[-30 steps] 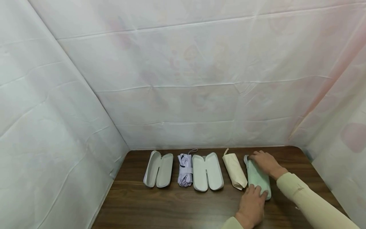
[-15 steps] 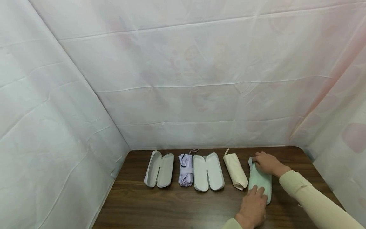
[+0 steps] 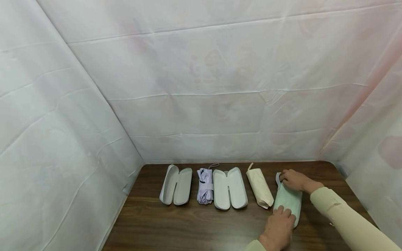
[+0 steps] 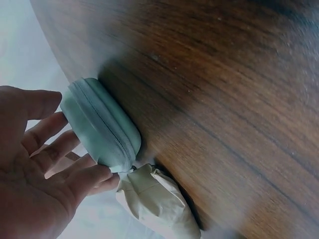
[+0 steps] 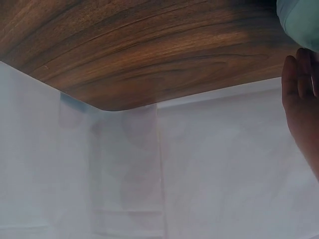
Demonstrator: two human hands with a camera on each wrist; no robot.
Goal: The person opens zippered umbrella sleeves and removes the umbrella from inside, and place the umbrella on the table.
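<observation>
A mint-green zipped pencil case (image 3: 288,200) lies on the right part of the brown wooden table. My left hand (image 3: 277,228) holds its near end; in the left wrist view the thumb and fingers spread across that end of the case (image 4: 99,124), with the zip facing the camera. At the far end, beside a pale loop, my right hand (image 3: 295,180) grips the case from above. Only part of that hand shows in the right wrist view, its fingers against the green side. Just left of the case rests a cream pouch (image 3: 260,187) with a short tab.
Further left are an open whitish clamshell case (image 3: 237,190), a lilac folded umbrella (image 3: 205,188) with a wrist loop, and another open pale case (image 3: 183,186). White patterned sheeting (image 3: 201,115) hangs along the back and sides of the wooden table (image 3: 176,230).
The green pencil case has slid a little right and towards me, slanting slightly more, with both hands on it. The gap between it and the cream pouch has widened at the far end.
</observation>
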